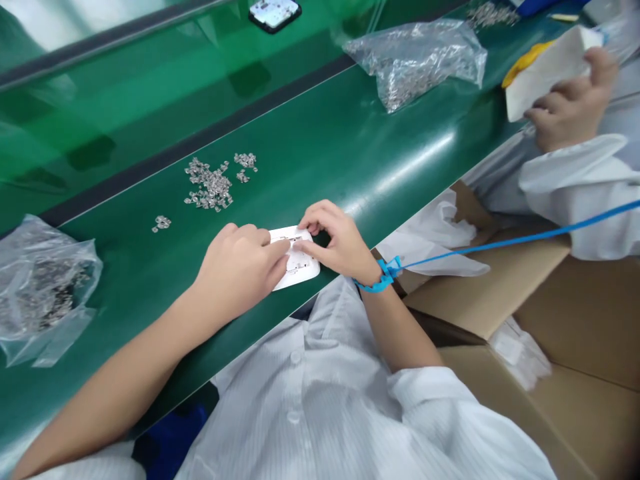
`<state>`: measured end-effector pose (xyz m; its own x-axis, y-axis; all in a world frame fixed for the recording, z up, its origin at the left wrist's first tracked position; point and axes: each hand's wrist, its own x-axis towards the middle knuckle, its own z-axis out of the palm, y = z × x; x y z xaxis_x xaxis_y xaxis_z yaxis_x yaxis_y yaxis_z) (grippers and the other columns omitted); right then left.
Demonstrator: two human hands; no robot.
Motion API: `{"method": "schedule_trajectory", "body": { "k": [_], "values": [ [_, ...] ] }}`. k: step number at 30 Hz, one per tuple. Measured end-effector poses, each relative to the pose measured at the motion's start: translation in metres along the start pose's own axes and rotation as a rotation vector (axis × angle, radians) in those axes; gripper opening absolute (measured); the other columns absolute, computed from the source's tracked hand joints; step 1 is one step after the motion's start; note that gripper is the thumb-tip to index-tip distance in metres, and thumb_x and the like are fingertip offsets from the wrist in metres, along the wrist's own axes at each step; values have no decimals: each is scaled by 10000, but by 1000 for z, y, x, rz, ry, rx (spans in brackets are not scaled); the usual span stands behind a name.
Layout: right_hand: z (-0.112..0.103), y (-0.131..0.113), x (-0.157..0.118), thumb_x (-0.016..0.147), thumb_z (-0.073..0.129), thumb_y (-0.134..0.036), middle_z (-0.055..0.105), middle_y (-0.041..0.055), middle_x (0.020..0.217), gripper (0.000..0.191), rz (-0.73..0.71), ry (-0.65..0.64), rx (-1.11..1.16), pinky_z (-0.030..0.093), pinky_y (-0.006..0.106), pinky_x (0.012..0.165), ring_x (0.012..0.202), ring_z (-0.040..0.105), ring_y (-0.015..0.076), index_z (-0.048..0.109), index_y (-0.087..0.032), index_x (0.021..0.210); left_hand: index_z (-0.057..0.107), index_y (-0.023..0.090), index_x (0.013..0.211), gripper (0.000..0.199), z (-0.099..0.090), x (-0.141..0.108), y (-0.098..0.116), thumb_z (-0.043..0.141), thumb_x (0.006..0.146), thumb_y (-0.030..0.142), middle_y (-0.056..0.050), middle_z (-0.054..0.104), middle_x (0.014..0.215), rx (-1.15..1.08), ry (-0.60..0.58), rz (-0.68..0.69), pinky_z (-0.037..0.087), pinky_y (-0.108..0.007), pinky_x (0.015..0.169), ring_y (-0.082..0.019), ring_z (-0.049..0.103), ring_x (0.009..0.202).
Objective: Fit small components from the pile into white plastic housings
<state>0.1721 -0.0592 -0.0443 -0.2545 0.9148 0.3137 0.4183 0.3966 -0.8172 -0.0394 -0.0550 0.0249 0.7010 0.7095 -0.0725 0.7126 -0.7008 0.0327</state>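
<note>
A white plastic panel (306, 270) with rounded corners lies at the near edge of the green work surface, small metal parts along its middle. My right hand (336, 240) grips its far right corner, thumb over the top face and fingers at the far edge. A blue wrist strap (383, 277) with a cord is around that wrist. My left hand (243, 267) covers the panel's left part, fingers bent together and fingertips down at the metal parts. What they pinch, if anything, is hidden. Beyond my hands lies a pile of small metal clips (210, 187).
Clear bags of metal parts lie at left (40, 293) and at the back (420, 60). At upper right, a co-worker's hand (575, 107) holds a white piece. An open cardboard box (590, 320) with plastic bags stands at lower right. A similar panel (274, 12) sits farther back.
</note>
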Motion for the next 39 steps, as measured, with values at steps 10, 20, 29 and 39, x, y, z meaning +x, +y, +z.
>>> {"method": "schedule_trajectory", "body": {
  "k": [10,20,29,39],
  "values": [
    [9,2,-30,964,605,-195,643,82,1153,246,-178,112,-139,607,443,821,1020,621,230,716,-315,1148,740,226,963,332,2,-3,3,431,1023,333,-41,580,668,58,33,26,267,-363,629,-195,504,663],
    [10,2,-31,963,595,-170,640,83,1165,293,-202,107,-170,589,474,869,1037,612,241,693,-339,1181,754,233,941,363,1,2,4,419,1036,335,-43,587,650,86,26,36,256,-366,627,-185,505,648],
    [6,-1,-28,973,566,-187,644,92,1139,234,-233,30,-233,557,479,882,1024,599,251,677,-301,1145,771,248,1016,373,2,2,9,401,1044,287,-53,600,661,136,33,34,240,-374,630,-197,525,656],
    [11,-6,-2,800,646,-150,707,54,1089,175,125,83,-127,509,440,958,1046,644,249,682,-225,955,784,252,992,366,2,-1,3,441,1034,372,-41,606,643,136,73,51,214,-355,633,-186,521,635]
  ]
}}
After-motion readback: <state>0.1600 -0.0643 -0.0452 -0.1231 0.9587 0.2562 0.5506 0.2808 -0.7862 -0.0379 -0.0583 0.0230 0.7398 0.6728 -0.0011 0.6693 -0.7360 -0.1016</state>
